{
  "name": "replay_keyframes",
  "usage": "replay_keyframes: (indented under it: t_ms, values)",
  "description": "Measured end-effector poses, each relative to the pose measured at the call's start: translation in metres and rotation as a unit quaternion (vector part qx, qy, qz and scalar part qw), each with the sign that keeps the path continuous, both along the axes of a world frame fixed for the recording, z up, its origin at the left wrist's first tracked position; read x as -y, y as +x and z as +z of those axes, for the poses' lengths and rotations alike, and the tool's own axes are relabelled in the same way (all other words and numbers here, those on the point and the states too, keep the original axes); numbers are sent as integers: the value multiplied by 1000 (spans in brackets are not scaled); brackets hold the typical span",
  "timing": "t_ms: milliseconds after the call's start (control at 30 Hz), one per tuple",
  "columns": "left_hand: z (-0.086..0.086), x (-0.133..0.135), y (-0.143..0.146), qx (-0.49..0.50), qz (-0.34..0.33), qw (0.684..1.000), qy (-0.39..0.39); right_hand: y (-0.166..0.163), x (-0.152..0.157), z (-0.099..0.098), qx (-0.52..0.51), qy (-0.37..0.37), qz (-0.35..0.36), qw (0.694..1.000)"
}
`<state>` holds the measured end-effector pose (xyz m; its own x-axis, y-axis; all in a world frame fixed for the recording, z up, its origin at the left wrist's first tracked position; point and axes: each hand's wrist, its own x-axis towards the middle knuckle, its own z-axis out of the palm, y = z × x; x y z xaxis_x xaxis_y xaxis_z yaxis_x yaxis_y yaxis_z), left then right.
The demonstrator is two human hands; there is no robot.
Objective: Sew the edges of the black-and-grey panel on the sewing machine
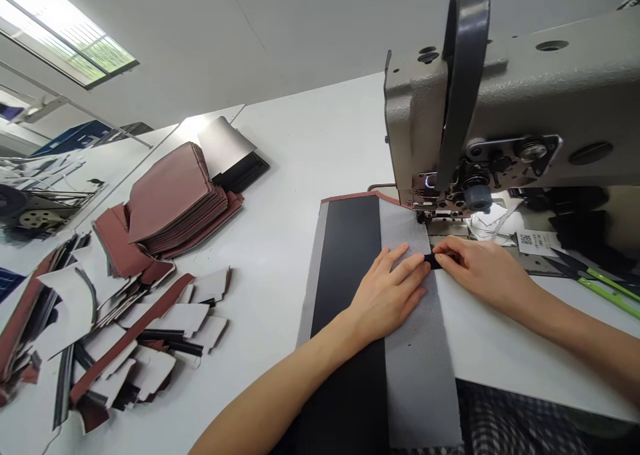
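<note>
A long panel of grey woven fabric [417, 368] with a wide black band [349, 255] and a reddish-brown top edge lies under the sewing machine [525, 108]. My left hand [389, 293] rests flat on the panel, fingers stretched toward its right edge. My right hand [475, 265] is closed in a pinch on a short black strip [431, 261] at that edge, just in front of the machine's presser foot [421, 216]. The left fingertips reach the strip's near end. Part of the strip is hidden by the right fingers.
Green-handled scissors [607, 288] lie at the right, near a white printed label [537, 243]. To the left are a stack of reddish-brown pieces [173, 191], a grey sheet [225, 145] on black pieces, and a spread of loose offcuts [150, 368]. The table edge runs near my lap.
</note>
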<state>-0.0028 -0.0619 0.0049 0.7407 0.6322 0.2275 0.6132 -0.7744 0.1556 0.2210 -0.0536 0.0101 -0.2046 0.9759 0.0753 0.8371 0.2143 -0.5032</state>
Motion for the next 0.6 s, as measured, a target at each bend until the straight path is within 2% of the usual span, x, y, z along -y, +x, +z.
replay_keyframes:
  t_ms: [100,167,233,367,600]
  values:
    - [2,0,1,-14,-2,1000,3,6,3,-1,33,114,71,990]
    - [3,-1,1,-11,-6,1000,-2,13,5,-3,40,207,155,965]
    - [3,-2,0,-7,-4,1000,-15,20,7,-6,39,254,222,941]
    - [2,-3,-3,-1,0,999,-41,28,8,-16,18,246,270,931]
    - [1,-21,-6,-12,-9,998,-58,23,-3,-20,-13,228,255,940]
